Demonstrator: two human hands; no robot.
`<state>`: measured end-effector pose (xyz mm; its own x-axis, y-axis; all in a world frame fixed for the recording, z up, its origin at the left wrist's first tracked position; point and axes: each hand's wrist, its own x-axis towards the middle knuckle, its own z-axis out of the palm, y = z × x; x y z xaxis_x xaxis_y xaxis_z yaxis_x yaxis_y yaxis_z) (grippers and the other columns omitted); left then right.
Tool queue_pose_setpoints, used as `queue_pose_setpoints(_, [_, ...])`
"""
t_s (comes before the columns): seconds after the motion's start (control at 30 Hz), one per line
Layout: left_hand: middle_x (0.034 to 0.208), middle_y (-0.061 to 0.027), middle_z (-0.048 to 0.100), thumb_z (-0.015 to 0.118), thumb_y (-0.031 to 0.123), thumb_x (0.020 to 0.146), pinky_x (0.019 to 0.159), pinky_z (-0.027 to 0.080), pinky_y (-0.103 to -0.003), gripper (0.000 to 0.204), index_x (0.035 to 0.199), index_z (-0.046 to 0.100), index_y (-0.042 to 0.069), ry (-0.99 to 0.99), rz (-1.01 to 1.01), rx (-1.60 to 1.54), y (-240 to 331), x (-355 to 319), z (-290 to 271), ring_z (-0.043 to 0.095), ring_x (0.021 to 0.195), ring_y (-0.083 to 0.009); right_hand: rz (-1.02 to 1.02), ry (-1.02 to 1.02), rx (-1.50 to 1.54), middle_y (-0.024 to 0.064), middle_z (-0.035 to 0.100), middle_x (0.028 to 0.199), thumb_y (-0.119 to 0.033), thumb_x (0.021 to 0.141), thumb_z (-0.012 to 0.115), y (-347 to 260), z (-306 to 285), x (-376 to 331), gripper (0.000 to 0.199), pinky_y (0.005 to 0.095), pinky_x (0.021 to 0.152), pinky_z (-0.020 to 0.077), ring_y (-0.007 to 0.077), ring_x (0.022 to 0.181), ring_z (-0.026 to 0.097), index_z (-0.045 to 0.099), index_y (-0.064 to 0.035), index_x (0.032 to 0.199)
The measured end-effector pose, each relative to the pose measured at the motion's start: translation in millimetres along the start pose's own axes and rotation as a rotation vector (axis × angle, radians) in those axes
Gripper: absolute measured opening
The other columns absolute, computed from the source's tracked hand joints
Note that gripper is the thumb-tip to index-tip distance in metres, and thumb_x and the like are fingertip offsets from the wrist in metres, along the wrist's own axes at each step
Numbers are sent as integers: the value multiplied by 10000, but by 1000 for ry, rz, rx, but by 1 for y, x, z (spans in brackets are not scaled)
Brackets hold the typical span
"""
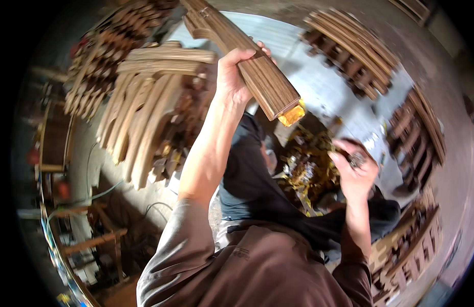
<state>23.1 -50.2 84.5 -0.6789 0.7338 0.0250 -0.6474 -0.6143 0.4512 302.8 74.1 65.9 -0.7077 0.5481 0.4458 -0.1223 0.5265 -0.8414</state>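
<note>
My left hand (236, 77) is wrapped around a long brown wooden furniture piece (267, 84), which is raised and slanted from the upper left down toward the middle. A shiny yellow-orange wrapping or tape (292, 114) covers a small part at its lower end. On the right, my right hand (358, 174) is apart from the wood, its fingers curled around a small greyish thing that is too blurred to name. Between my knees, below the wood, lies a heap of crumpled yellow and silvery scraps (304, 169).
Stacked pale wooden pieces (145, 112) stand at the left, with a darker stack (119, 46) behind. More wooden stacks lie at the far right (352, 46), the right (418, 133) and the near right (408, 250). A light sheet (267, 33) covers the floor ahead. A wooden frame (93, 243) stands near left.
</note>
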Motion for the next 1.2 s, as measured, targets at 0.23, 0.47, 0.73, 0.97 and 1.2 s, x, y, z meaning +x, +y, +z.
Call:
queue_pose_setpoints(0.23, [979,-146,583,589,-8,734,890,520,-441,367,1089,498,-19,-4,-329,-68,-110,39,-2,588,942,-289,-211,124,-208,85,644,1069,154,671,741,27,3,-10,427,262,639,562,122,762,641,726,-57,1042])
queue_pose_setpoints(0.47, [953,-161,619,616,63,764,836,546,-430,324,1058,536,-48,13,-468,-39,-152,39,-29,630,874,-293,-374,-25,-524,93,647,1009,56,549,699,49,-19,-16,424,324,604,536,238,724,651,685,-35,963])
queue_pose_setpoints(0.73, [918,-161,634,619,114,765,806,554,-434,323,1032,551,-54,107,-537,57,-161,43,-39,645,839,-291,-429,103,-548,114,656,927,101,606,640,61,-5,-12,271,302,544,504,208,624,618,639,27,866])
queue_pose_setpoints(0.97, [892,-165,640,625,125,737,781,556,-435,321,998,554,-50,185,-514,134,-162,42,-41,644,815,-287,-371,112,-515,92,643,882,123,586,650,59,-1,-11,325,285,527,491,161,567,599,654,19,894])
queue_pose_setpoints(1.2, [907,-165,633,630,100,725,786,554,-419,298,981,558,-35,152,-510,91,-155,37,-38,639,810,-289,-153,0,-413,104,652,921,67,680,728,43,-2,-16,280,297,563,517,189,652,652,639,-22,931])
